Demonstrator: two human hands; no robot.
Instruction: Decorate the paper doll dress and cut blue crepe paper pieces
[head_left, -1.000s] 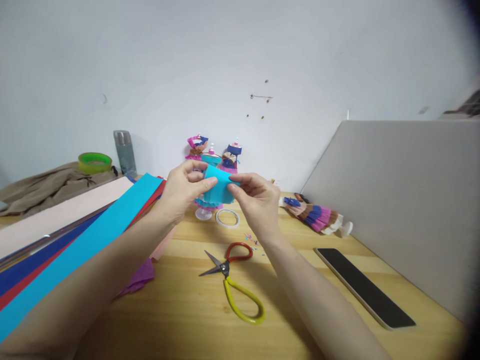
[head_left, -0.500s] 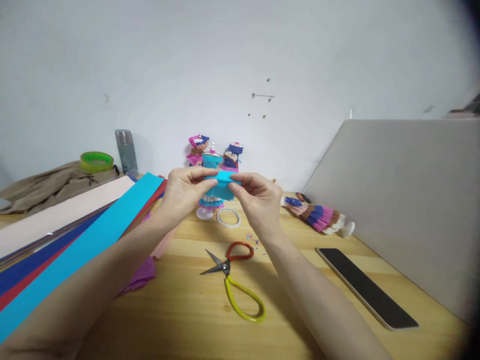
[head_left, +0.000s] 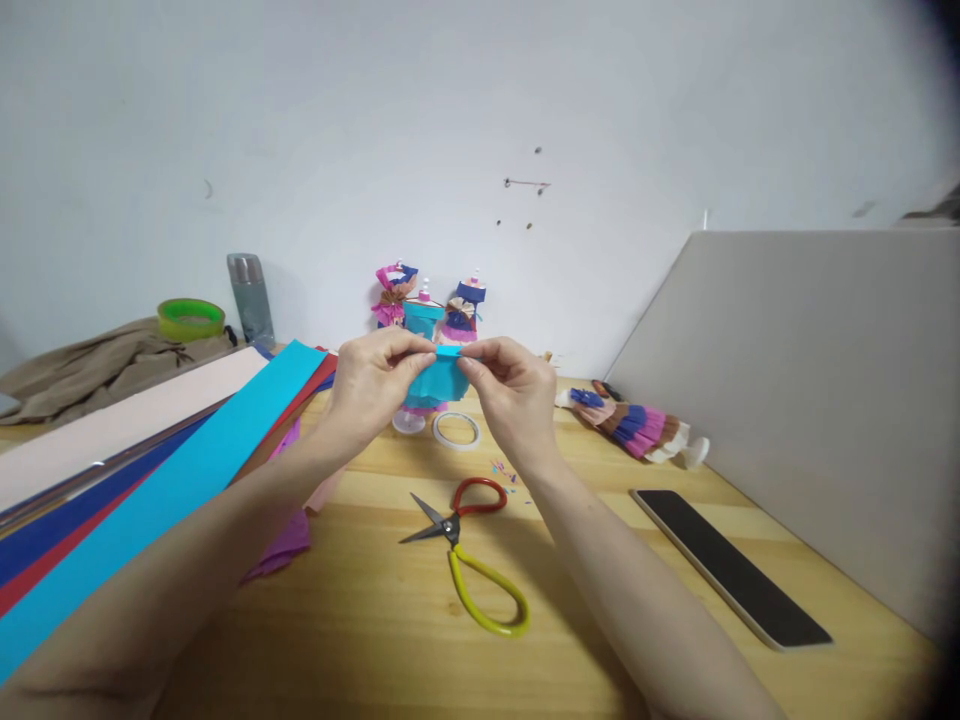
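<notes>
Between my hands hangs a small piece of turquoise crepe paper (head_left: 441,382), its top edge folded over in a narrow band. My left hand (head_left: 375,375) pinches its left end between thumb and fingers. At the other end my right hand (head_left: 517,385) pinches the fold the same way. Just behind the paper stands a small dress form (head_left: 424,312) in a turquoise paper top, its lower part mostly covered by the paper and my hands. A white tape roll (head_left: 456,430) lies beside its base. Nearer me are open scissors (head_left: 451,528) with one red and one yellow handle.
Two more dressed forms (head_left: 466,305) stand against the wall; another dressed form (head_left: 637,428) lies at right. Crepe paper strips (head_left: 247,440) cover the left side, near a green tape roll (head_left: 190,320) and a bottle (head_left: 251,298). A black slab (head_left: 731,565) lies front right.
The turquoise paper's top edge now shows as a narrower fold, with the sheet hanging flatter below it. My fingers have shifted slightly along the edge. The scissors and forms stay put.
</notes>
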